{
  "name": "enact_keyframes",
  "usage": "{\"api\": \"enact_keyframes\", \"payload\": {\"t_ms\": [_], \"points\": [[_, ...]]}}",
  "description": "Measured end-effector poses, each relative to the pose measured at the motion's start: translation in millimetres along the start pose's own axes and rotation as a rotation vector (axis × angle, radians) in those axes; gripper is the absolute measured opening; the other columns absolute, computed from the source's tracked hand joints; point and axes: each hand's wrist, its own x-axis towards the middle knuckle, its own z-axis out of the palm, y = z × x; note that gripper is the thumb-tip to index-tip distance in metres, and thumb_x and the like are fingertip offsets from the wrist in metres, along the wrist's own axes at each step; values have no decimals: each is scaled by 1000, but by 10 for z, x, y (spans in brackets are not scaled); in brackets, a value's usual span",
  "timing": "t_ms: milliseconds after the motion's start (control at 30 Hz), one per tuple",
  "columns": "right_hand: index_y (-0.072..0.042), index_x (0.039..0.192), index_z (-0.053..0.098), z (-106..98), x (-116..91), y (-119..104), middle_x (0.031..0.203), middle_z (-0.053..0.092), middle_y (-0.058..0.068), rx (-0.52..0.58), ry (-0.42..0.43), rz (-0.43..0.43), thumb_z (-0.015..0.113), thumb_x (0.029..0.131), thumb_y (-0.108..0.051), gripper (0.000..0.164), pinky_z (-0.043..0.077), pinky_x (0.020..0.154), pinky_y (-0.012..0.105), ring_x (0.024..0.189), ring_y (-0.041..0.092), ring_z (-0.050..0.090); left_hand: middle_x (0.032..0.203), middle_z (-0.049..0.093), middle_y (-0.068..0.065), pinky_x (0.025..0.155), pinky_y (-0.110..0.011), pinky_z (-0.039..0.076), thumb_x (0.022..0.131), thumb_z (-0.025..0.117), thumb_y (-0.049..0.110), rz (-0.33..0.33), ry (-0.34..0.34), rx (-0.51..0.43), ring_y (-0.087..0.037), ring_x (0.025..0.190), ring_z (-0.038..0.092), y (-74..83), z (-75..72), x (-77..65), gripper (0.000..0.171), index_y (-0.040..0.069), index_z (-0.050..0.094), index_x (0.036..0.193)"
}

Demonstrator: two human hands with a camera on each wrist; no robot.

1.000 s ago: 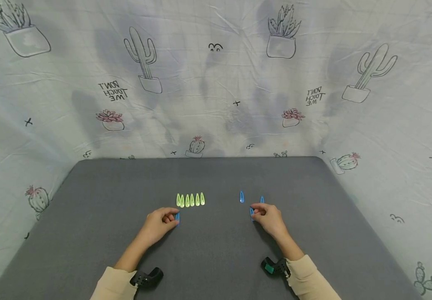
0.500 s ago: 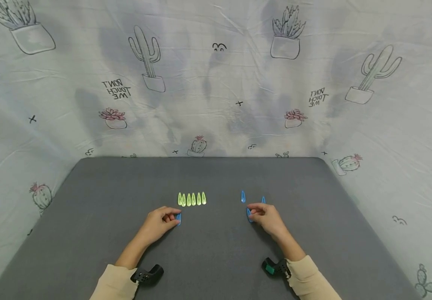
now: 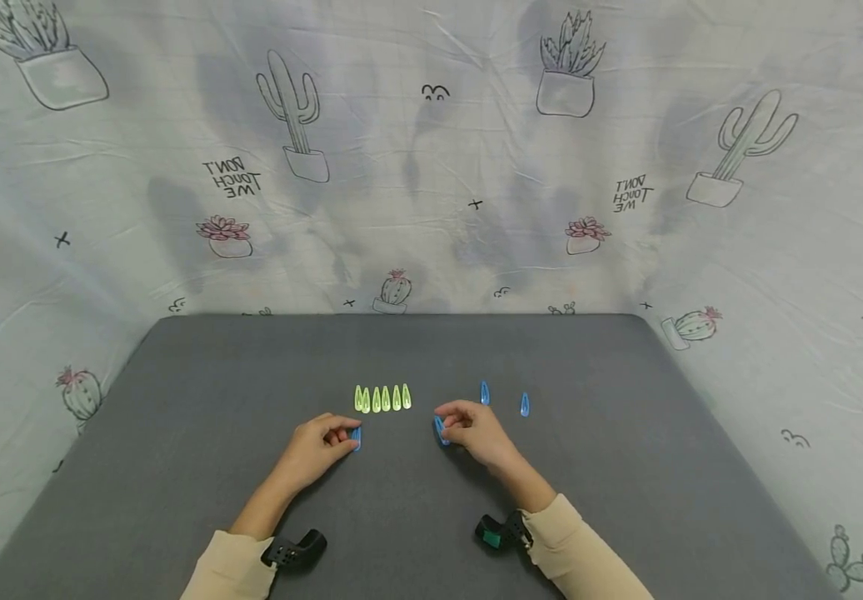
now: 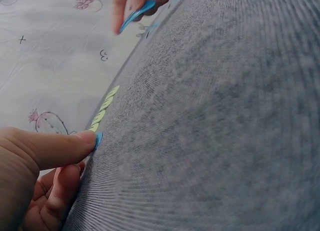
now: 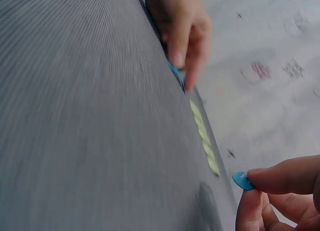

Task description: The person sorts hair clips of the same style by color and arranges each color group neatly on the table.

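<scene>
Thumb and fingertips of my left hand [image 3: 315,450] pinch a blue snap hair clip [image 3: 356,438] on the grey surface, just below a row of yellow-green hair clips [image 3: 376,400]. My right hand [image 3: 480,433] grips another blue hair clip [image 5: 242,181] between thumb and finger, slightly raised and tilted, to the right of the left hand. In the right wrist view most of this clip shows beyond the fingertips. Two more blue hair clips lie apart behind the right hand: one clip [image 3: 485,392] straight behind it, the other clip [image 3: 525,404] farther right.
A grey cloth-like tabletop [image 3: 431,517] spreads under both hands. Behind it and along its sides hangs a white curtain [image 3: 431,167] printed with cacti. Each wrist wears a black camera mount, such as the right mount [image 3: 502,531].
My right hand has moved left with its blue hair clip, from near the two loose blue clips toward the left hand. The left hand stays in place on its clip.
</scene>
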Motion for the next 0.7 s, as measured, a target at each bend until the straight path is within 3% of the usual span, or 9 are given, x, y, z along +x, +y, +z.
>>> {"api": "enact_keyframes", "payload": {"t_ms": [400,700], "points": [[1,107,67,638,250,-129,80,63,7,-4,-42,-30,65,81,3,26,46,60,24,64,10,53,75,55,5,59,-23,42,79,76,12,3,21,6,-4,63,48,-9,20,-1,23,11,73,103],[-3,101,69,871,366,-146,76,65,6,-88,20,-65,68,78,4,24,47,56,23,61,7,57,73,55,5,58,-22,42,78,76,10,30,45,6,-3,62,48,-22,27,9,22,9,73,100]]}}
